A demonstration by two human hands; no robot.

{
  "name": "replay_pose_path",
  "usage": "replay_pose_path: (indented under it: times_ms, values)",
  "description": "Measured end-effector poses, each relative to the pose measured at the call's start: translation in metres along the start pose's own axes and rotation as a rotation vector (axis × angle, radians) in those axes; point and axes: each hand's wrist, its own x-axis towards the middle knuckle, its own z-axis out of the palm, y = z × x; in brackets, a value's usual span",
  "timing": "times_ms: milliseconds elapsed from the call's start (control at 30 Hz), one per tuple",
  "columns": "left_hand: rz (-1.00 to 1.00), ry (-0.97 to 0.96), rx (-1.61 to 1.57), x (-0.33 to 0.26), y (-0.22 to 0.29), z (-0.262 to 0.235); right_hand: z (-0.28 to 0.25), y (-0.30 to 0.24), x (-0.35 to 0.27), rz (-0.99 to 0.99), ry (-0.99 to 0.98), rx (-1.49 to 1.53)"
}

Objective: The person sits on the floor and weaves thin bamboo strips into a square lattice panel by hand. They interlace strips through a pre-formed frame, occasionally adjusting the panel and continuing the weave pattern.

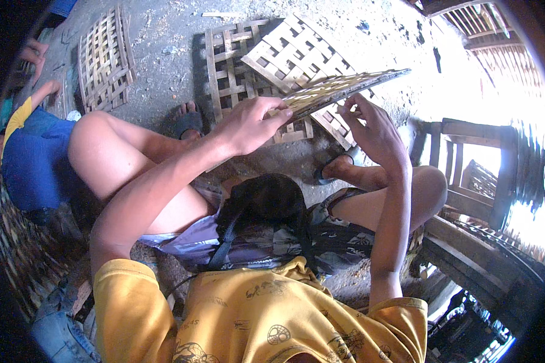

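Observation:
A woven lattice panel of flat bamboo-like strips (339,86) is raised above the ground, tilted and seen almost edge-on. My left hand (254,125) is closed on its near left corner, thumb and fingers pinching the edge. Close beside the panel's right-hand edge is my right hand (374,132), its thumb and fingers curled together in a pinch. Whatever lies between those fingertips is too small to make out. Below and beyond, a pale lattice panel (298,51) lies at an angle across a darker one (215,66) on the ground, partly hidden by the raised panel.
Another lattice panel (105,60) lies at the far left. Near it sits another person in blue shorts (36,154), with an arm and hand showing. A wooden frame (472,130) stands at the right, beside my knee. My sandalled feet (189,121) rest on the dusty ground.

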Motion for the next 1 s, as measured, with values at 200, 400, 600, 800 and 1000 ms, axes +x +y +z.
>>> replay_pose_path:
  times_ms: [200, 400, 600, 800, 1000]
  values:
    - [-0.022, -0.018, 0.006, -0.001, 0.000, -0.002, 0.010, -0.012, 0.004, -0.123, 0.118, 0.057]
    - [-0.050, -0.031, -0.026, -0.003, 0.004, -0.003, 0.021, -0.020, 0.007, -0.168, 0.184, -0.024]
    - [0.019, -0.003, -0.055, 0.000, -0.014, 0.002, 0.025, -0.037, -0.002, -0.205, 0.170, -0.067]
    - [-0.111, -0.086, -0.135, -0.002, -0.005, -0.001, 0.033, -0.044, -0.007, -0.233, 0.065, 0.092]
    - [-0.079, -0.042, -0.148, 0.001, -0.009, 0.001, 0.020, -0.040, -0.002, -0.157, 0.256, 0.041]
